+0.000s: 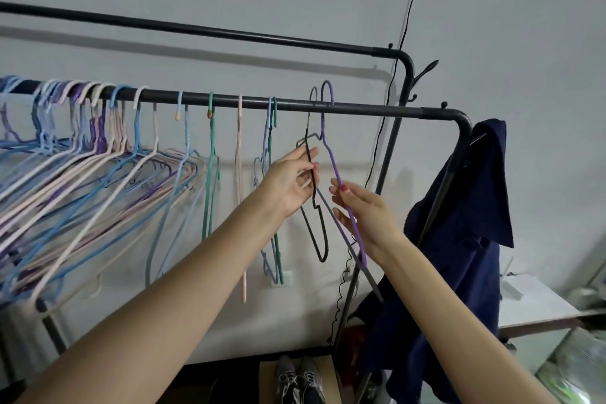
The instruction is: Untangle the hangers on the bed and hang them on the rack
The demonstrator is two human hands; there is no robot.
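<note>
Both hands pinch hangers on the rack rail (pixel 360 108): left hand (pixel 290 182) fingers on the black hanger (pixel 319 233), right hand (pixel 364 213) on the purple hanger (pixel 328 154); bare rail toward 3 o'clock.

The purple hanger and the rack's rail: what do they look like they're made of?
The purple hanger looks like thin wire with a matte, ribbed coating, probably plastic or rubber. The front rail looks like metal tubing with a dull black painted finish; it is straight with a smoothly bent corner.
</note>
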